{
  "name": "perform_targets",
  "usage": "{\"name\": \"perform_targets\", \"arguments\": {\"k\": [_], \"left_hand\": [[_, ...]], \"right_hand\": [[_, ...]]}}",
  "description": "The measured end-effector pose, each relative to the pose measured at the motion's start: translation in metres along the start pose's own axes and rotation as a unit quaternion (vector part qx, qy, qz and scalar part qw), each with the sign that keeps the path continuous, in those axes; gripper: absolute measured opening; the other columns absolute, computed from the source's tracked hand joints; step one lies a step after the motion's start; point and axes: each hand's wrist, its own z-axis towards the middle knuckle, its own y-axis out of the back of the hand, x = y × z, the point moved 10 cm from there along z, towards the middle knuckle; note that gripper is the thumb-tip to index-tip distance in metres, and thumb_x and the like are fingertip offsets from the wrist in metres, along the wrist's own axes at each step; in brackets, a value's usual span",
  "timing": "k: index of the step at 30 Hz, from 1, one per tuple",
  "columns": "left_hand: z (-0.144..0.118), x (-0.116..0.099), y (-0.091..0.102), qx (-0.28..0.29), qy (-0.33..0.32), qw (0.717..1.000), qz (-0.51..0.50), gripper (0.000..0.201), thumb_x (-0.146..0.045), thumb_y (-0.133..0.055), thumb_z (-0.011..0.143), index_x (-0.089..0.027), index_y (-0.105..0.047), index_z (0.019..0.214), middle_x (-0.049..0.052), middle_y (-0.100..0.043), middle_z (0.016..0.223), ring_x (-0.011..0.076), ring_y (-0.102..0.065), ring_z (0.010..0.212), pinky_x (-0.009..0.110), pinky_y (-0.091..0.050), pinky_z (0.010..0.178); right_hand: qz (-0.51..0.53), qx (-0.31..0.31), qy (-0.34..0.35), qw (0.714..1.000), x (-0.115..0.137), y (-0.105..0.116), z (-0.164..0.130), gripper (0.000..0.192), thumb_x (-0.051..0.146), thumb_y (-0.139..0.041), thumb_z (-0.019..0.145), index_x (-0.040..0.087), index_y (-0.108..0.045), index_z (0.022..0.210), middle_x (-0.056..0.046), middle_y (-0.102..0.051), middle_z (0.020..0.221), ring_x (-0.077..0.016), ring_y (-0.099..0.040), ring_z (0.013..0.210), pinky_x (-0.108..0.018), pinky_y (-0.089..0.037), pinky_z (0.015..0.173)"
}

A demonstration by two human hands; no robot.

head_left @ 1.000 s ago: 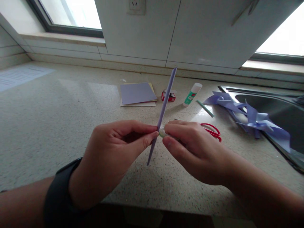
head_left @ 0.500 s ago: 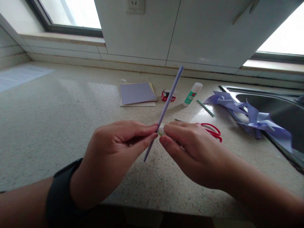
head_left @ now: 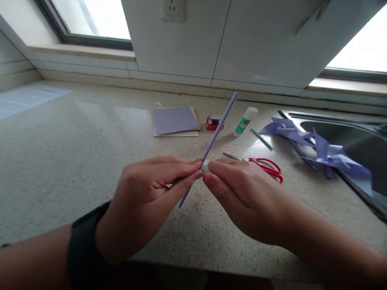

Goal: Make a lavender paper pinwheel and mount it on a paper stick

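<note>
A thin purple rolled paper stick (head_left: 220, 128) slants up and to the right, pinched near its lower part by my left hand (head_left: 151, 189). Its lower end shows below my left fingers. My right hand (head_left: 242, 193) is closed at the fingertips close beside the stick, around a small pale, greenish piece (head_left: 204, 168) mostly hidden by the fingers. I cannot tell what that piece is. Scissors with red handles (head_left: 267, 166) lie on the counter just beyond my right hand, blades pointing left.
On the speckled counter (head_left: 90, 161) lie stacked coloured paper (head_left: 176, 120), a small red box (head_left: 211, 123), a glue stick (head_left: 246, 121) and a green stick (head_left: 262, 140). Purple paper pinwheels (head_left: 325, 153) overlap the sink edge (head_left: 290, 114). A printed sheet (head_left: 30, 98) lies far left.
The purple stick leans further right, its top lower and its bottom end shifted left. My left hand has moved slightly right. More of the scissors' blades shows.
</note>
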Motion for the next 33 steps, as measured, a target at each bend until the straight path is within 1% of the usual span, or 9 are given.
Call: {"name": "perform_targets", "arguments": {"k": [4, 9, 16, 21, 23, 26, 29, 33], "left_hand": [[-0.001, 0.002, 0.000, 0.006, 0.002, 1.000, -0.003, 0.020, -0.026, -0.071, 0.093, -0.030, -0.079, 0.111, -0.002, -0.081, 0.111, 0.0146, -0.075, 0.097, 0.023, -0.057, 0.092], [0.000, 0.003, -0.001, 0.013, 0.014, 1.000, -0.009, 0.020, -0.024, -0.068, 0.094, -0.032, -0.080, 0.108, -0.004, -0.081, 0.107, 0.0149, -0.076, 0.094, 0.024, -0.058, 0.088], [-0.001, -0.001, 0.000, 0.001, 0.013, 1.000, 0.002, 0.021, -0.022, -0.068, 0.093, -0.034, -0.080, 0.106, -0.005, -0.082, 0.105, 0.0149, -0.076, 0.091, 0.023, -0.059, 0.085], [-0.001, 0.004, -0.001, -0.011, 0.036, 0.999, -0.014, 0.016, -0.025, -0.072, 0.089, -0.032, -0.082, 0.099, -0.004, -0.082, 0.096, 0.0152, -0.076, 0.083, 0.023, -0.061, 0.079], [-0.001, 0.010, -0.002, -0.017, 0.067, 0.997, -0.041, 0.011, -0.026, -0.075, 0.087, -0.030, -0.082, 0.093, -0.003, -0.082, 0.091, 0.0157, -0.075, 0.077, 0.024, -0.062, 0.076], [-0.001, 0.022, -0.007, -0.017, 0.135, 0.984, -0.112, 0.008, -0.024, -0.076, 0.084, -0.027, -0.081, 0.089, -0.002, -0.082, 0.085, 0.0158, -0.075, 0.070, 0.024, -0.064, 0.071], [0.000, 0.032, -0.015, -0.003, 0.189, 0.961, -0.201, 0.013, -0.018, -0.079, 0.080, -0.024, -0.081, 0.091, -0.002, -0.081, 0.084, 0.0145, -0.076, 0.070, 0.020, -0.062, 0.066], [0.001, 0.039, -0.022, 0.006, 0.223, 0.930, -0.291, 0.020, -0.009, -0.082, 0.073, -0.023, -0.080, 0.087, -0.004, -0.080, 0.080, 0.0112, -0.074, 0.072, 0.014, -0.059, 0.067]], "right_hand": [[-0.011, 0.005, -0.003, 1.000, -0.001, -0.003, -0.001, 0.038, 0.039, -0.034, 0.107, 0.020, -0.053, 0.080, -0.002, -0.058, 0.074, -0.0154, -0.046, 0.063, -0.033, -0.024, 0.061], [-0.033, 0.007, 0.005, 0.999, 0.001, -0.004, -0.003, 0.039, 0.039, -0.033, 0.107, 0.020, -0.054, 0.081, -0.003, -0.059, 0.075, -0.0159, -0.049, 0.064, -0.032, -0.026, 0.061], [-0.072, -0.010, 0.011, 0.997, 0.004, -0.001, -0.003, 0.033, 0.035, -0.036, 0.105, 0.021, -0.049, 0.078, -0.002, -0.057, 0.073, -0.0158, -0.046, 0.062, -0.033, -0.023, 0.060], [-0.087, -0.011, 0.011, 0.996, 0.005, -0.001, -0.004, 0.033, 0.036, -0.037, 0.104, 0.021, -0.049, 0.077, -0.003, -0.055, 0.072, -0.0160, -0.044, 0.060, -0.033, -0.021, 0.060], [-0.094, -0.011, 0.010, 0.995, 0.006, -0.002, -0.004, 0.033, 0.036, -0.037, 0.104, 0.020, -0.050, 0.078, -0.003, -0.055, 0.072, -0.0161, -0.044, 0.060, -0.033, -0.020, 0.060], [-0.096, -0.009, 0.011, 0.995, 0.006, -0.003, -0.004, 0.034, 0.037, -0.037, 0.104, 0.020, -0.052, 0.079, -0.002, -0.055, 0.071, -0.0161, -0.045, 0.059, -0.033, -0.019, 0.059], [-0.089, -0.007, 0.007, 0.996, 0.004, -0.003, -0.003, 0.035, 0.039, -0.037, 0.105, 0.021, -0.050, 0.077, -0.001, -0.055, 0.069, -0.0152, -0.044, 0.058, -0.033, -0.018, 0.059], [-0.081, -0.009, 0.006, 0.997, 0.002, -0.002, -0.002, 0.037, 0.041, -0.040, 0.104, 0.021, -0.049, 0.075, 0.000, -0.053, 0.065, -0.0139, -0.043, 0.055, -0.033, -0.017, 0.058]]}}
